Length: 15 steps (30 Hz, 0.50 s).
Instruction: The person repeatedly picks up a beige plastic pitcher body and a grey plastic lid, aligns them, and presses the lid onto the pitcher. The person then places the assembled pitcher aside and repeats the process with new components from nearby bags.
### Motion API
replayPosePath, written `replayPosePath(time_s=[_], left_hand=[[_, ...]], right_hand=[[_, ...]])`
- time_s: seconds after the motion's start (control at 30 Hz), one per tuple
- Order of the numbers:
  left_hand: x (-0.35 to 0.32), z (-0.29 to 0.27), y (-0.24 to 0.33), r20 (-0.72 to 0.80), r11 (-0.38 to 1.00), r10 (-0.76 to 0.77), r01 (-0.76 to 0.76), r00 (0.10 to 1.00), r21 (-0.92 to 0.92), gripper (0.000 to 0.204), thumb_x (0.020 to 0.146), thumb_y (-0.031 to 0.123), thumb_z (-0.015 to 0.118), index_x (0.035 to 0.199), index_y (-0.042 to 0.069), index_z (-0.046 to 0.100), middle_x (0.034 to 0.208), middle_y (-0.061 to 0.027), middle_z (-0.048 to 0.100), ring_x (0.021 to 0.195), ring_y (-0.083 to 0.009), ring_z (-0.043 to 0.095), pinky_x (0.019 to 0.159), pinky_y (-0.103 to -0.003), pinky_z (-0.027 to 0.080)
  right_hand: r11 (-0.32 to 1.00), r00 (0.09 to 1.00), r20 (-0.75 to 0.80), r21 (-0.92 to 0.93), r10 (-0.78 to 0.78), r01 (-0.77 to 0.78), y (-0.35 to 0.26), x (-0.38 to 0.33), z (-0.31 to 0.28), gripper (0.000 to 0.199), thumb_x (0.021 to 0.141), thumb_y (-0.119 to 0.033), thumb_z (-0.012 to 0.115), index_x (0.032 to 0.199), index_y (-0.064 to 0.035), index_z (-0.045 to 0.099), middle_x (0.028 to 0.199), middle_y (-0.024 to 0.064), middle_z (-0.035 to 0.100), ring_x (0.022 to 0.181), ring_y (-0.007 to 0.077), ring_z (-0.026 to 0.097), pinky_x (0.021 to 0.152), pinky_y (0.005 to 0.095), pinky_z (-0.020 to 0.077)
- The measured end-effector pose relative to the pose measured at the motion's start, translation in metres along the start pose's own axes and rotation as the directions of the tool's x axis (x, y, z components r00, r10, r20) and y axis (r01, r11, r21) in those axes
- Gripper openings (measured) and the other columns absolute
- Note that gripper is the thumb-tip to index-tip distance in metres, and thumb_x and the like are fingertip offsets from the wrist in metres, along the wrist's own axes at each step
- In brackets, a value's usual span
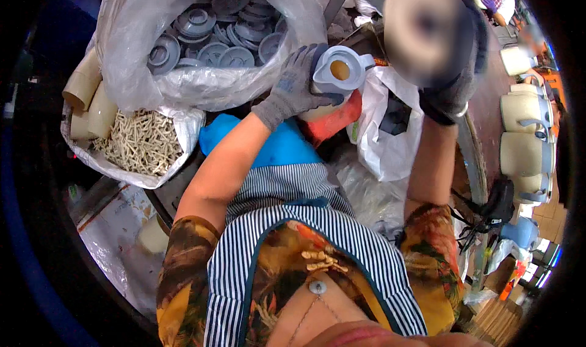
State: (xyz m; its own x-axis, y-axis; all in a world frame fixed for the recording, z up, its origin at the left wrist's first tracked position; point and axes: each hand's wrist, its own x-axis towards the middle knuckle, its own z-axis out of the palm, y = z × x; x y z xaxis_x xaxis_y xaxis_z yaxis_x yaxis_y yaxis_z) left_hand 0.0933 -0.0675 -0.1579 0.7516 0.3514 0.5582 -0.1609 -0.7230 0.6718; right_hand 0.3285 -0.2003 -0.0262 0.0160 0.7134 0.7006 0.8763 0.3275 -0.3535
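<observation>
My left hand (292,87), in a grey glove, grips a grey plastic lid with a spout (339,71) sitting on a cream container. My right hand (453,84), in a dark glove, holds up a round cream-coloured object (421,26) that is blurred, above and to the right of the lid. Both forearms are bare and reach forward over my striped apron.
A clear plastic bag (131,48) full of grey lids (213,29) lies ahead on the left. Below it is a bag of small cream parts (141,142) and cream tubes (82,84). Finished cream jugs with grey lids (526,133) stand in a row at the right. White bags (381,139) lie in the middle.
</observation>
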Motion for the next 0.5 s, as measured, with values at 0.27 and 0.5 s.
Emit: replayPosePath(time_s=[0.27,0.5], left_hand=[[0.012,-0.045,0.016,0.235,0.923,0.028,-0.115,0.972,0.366,0.098,0.069,0.056,0.079,0.141,0.001,0.041,0.139,-0.0292,0.042,0.132,-0.0425,0.04,0.112,-0.047,0.032],[0.099,0.039,0.071,0.258,0.752,-0.259,0.027,0.931,0.659,0.065,0.083,0.063,0.057,0.114,0.006,0.067,0.118,-0.0186,0.063,0.111,-0.0303,0.059,0.096,-0.054,0.039]], right_hand=[[0.723,0.768,-0.129,0.464,0.628,-0.513,-0.074,0.01,0.029,0.038,0.094,-0.025,0.063,0.123,0.0,0.058,0.112,0.011,0.065,0.1,0.0176,0.063,0.083,0.0313,0.0533],[0.632,0.648,-0.161,-0.144,0.744,-0.762,-0.029,-0.175,0.053,0.061,0.086,-0.039,0.071,0.131,-0.0004,0.055,0.114,0.0171,0.067,0.102,0.0258,0.064,0.091,0.0367,0.0485]])
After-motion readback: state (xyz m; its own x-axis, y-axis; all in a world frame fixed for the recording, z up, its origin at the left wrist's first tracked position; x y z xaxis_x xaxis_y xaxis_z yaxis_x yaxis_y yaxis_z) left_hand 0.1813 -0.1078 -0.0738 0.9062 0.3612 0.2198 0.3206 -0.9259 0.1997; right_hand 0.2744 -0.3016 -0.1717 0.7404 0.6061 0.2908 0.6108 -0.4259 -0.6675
